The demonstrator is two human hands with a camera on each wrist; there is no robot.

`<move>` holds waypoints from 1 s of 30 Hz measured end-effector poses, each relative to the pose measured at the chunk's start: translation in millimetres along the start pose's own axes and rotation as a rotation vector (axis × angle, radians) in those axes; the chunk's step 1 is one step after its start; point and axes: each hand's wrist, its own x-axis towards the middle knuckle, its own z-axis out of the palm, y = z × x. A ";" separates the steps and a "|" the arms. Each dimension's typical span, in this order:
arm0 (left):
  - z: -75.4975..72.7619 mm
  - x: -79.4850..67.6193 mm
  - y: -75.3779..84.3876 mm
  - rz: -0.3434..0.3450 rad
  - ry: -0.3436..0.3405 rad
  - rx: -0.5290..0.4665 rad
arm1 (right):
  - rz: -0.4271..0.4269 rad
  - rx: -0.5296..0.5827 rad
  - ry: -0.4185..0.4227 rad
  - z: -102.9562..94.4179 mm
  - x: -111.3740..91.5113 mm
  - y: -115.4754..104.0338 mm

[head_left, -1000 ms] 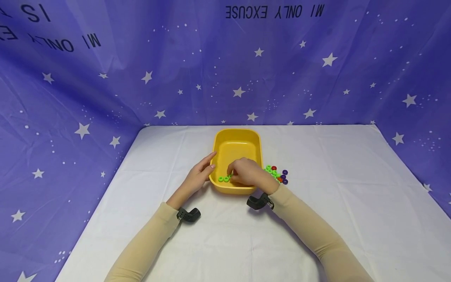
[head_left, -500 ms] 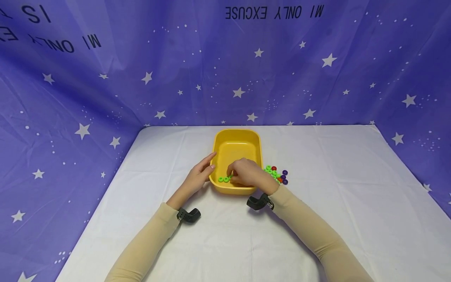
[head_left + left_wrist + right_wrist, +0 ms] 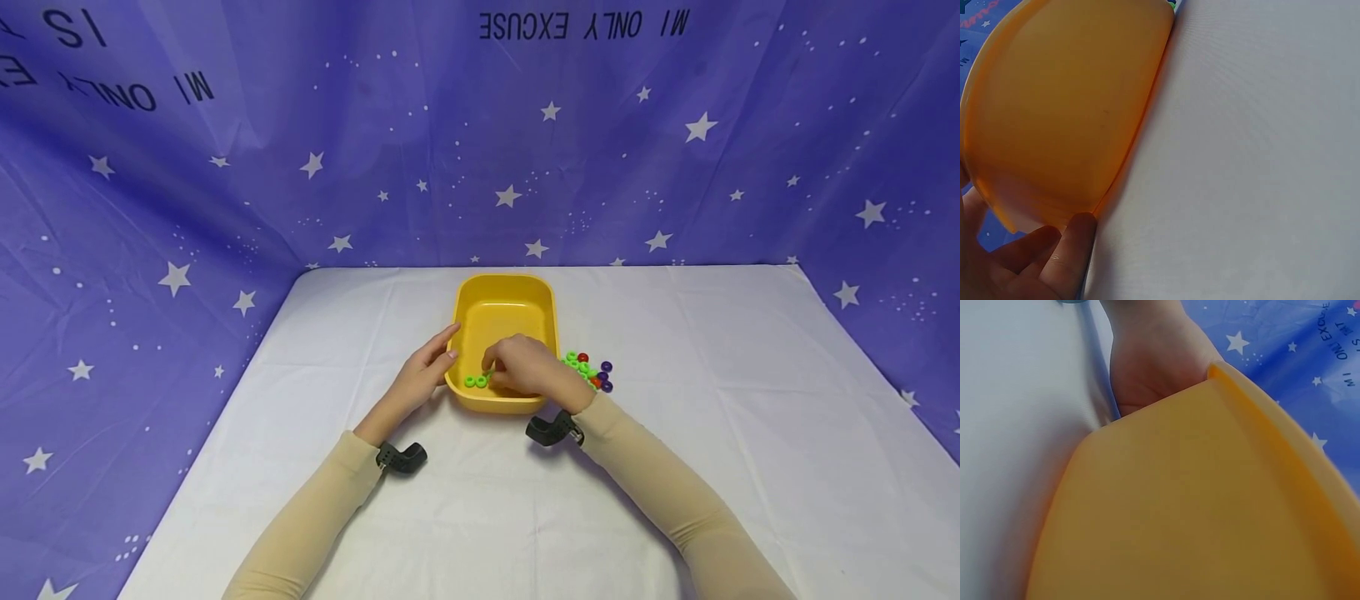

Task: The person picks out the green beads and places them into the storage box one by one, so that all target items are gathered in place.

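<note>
A yellow plastic tray (image 3: 501, 407) stands on the white-covered table. At its left side my left hand (image 3: 415, 380) holds the wall, thumb and index tips at the rim; other fingers lie against the outer wall in the left wrist view. My right hand (image 3: 525, 367) is inside the near end of the tray, fingers bent down, pinching a green bead (image 3: 490, 375) that is mostly hidden. Two green ring-shaped beads (image 3: 476, 382) lie side by side just left of those fingertips. In the right wrist view the tray's outer wall (image 3: 1166, 506) hides the right fingers.
A loose pile of beads (image 3: 584, 367), mostly green, lies on the table against the tray's right side, partly behind the right wrist. Purple beads (image 3: 606, 377) and a red bead (image 3: 583, 357) are among them. A purple star-printed cloth (image 3: 480, 150) hangs around the table.
</note>
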 end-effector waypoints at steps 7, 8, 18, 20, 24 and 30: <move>-0.3 0.3 0.0 -0.002 0.008 0.008 | -0.042 0.019 0.083 -4.4 -0.5 3.3; -0.3 0.2 0.1 -0.001 0.005 0.006 | -0.044 0.027 0.094 -5.5 -0.8 4.2; -1.2 0.8 -1.4 -0.014 0.015 -0.001 | 0.027 0.089 0.214 -34.8 -12.7 22.9; -1.4 1.2 -2.1 -0.013 0.017 -0.003 | 0.048 0.098 0.234 -42.1 -16.8 28.4; -1.3 2.0 -3.2 -0.014 0.013 -0.002 | 0.075 0.105 0.260 -53.6 -25.7 41.2; -0.7 2.0 -3.0 -0.012 0.012 0.003 | 0.139 0.100 0.267 -62.2 -38.8 61.0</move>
